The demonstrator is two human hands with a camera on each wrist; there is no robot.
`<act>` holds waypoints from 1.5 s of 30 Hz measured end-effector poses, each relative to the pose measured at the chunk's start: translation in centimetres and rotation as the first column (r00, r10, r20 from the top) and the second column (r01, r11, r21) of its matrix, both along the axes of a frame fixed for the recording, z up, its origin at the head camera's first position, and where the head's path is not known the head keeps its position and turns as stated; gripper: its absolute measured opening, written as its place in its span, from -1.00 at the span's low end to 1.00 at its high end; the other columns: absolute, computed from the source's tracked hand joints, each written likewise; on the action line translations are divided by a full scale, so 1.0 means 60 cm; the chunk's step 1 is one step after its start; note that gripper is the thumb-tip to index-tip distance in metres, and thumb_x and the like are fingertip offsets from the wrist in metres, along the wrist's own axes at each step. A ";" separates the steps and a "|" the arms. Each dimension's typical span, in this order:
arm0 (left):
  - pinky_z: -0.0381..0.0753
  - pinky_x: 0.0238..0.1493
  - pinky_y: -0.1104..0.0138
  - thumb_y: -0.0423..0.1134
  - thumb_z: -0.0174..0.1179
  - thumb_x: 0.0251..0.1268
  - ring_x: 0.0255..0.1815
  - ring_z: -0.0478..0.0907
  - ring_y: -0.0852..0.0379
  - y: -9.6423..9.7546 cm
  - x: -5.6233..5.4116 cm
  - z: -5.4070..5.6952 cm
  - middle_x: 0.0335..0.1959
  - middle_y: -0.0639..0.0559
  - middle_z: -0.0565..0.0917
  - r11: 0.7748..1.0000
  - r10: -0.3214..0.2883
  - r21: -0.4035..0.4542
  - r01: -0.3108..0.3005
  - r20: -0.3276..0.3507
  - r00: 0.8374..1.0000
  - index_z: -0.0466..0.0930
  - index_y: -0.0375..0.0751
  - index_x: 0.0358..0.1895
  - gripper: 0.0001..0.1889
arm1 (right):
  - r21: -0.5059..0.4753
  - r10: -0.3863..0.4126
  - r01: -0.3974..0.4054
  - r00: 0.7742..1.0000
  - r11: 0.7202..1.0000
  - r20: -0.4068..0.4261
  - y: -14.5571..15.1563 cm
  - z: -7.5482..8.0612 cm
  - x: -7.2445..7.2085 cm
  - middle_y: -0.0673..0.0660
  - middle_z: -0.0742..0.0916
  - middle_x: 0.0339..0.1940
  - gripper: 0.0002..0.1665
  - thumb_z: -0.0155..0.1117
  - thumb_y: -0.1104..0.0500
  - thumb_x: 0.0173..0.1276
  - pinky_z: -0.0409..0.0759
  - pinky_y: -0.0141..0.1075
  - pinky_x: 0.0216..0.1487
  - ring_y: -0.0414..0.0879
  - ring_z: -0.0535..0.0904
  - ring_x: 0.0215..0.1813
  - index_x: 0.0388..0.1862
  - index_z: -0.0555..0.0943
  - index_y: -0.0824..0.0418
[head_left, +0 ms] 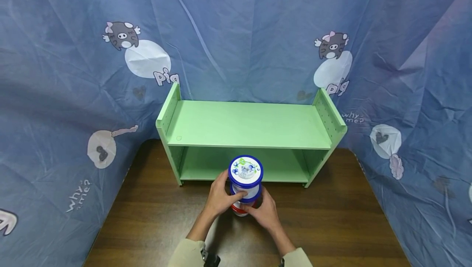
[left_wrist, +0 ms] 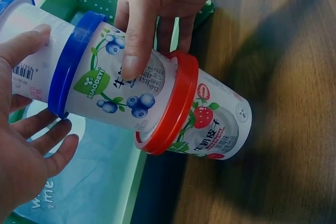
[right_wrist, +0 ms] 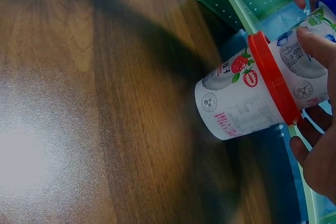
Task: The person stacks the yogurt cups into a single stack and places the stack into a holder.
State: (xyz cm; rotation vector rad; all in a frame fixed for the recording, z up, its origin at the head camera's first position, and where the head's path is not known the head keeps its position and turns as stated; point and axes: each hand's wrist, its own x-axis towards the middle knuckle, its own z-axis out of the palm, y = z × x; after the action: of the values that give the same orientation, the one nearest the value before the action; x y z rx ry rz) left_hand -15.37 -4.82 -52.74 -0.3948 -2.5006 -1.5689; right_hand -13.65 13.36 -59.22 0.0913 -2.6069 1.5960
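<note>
Three white tubs stand one on another in front of the shelf. The bottom strawberry tub (right_wrist: 239, 98) has a red lid (left_wrist: 181, 103). On it sits a blueberry tub (left_wrist: 115, 82) with a blue lid (left_wrist: 79, 61). The top tub (left_wrist: 39, 45) has a blue lid (head_left: 245, 170) with blueberries pictured on it. My left hand (head_left: 220, 197) grips the top tub, thumb in front and fingers on the far side. Lower down, my right hand (head_left: 266, 211) holds the middle tub between thumb and fingers. I cannot tell whether the stack touches the table.
A light green two-level shelf (head_left: 247, 123) with raised side panels stands behind the tubs on the brown wooden table (head_left: 317, 226). Blue cloth (head_left: 236, 33) with pig prints hangs behind and along both sides.
</note>
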 end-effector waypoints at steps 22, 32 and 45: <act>0.34 0.40 -0.25 -0.06 0.58 -0.10 0.43 0.39 -0.29 -0.016 0.005 -0.023 0.38 -0.29 0.48 1.000 -0.025 -0.016 0.027 0.088 0.996 0.28 -0.27 0.46 0.00 | -0.004 -0.033 0.033 0.999 0.999 0.008 0.038 0.013 0.007 0.21 0.61 0.33 0.04 0.67 -0.06 -0.03 0.52 0.12 0.29 0.15 0.53 0.35 0.42 0.39 0.14; 0.32 0.42 -0.23 -0.03 0.60 -0.16 0.43 0.38 -0.26 -0.025 0.012 -0.051 0.36 -0.24 0.49 0.998 -0.056 -0.024 0.059 0.121 0.991 0.24 -0.23 0.48 0.06 | -0.005 -0.082 0.082 0.994 0.997 -0.069 0.086 0.047 0.013 0.25 0.64 0.30 -0.03 0.63 0.09 0.05 0.49 0.12 0.29 0.18 0.54 0.33 0.42 0.39 0.24; 0.32 0.42 -0.24 -0.02 0.62 -0.22 0.46 0.34 -0.29 -0.031 0.019 -0.088 0.43 -0.27 0.43 0.998 -0.045 -0.026 0.049 0.145 0.988 0.26 -0.24 0.47 0.08 | 0.008 -0.189 0.192 0.969 0.981 -0.162 0.144 0.117 0.001 0.19 0.63 0.32 -0.11 0.58 0.16 0.10 0.41 -0.48 0.18 0.00 0.51 0.35 0.40 0.40 0.20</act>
State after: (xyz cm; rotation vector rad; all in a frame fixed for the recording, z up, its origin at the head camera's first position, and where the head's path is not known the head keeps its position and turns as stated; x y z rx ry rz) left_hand -14.22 -6.69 -58.02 -0.3587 -2.6430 -1.6357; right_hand -13.58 22.02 -52.22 -0.0280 -2.4313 1.4310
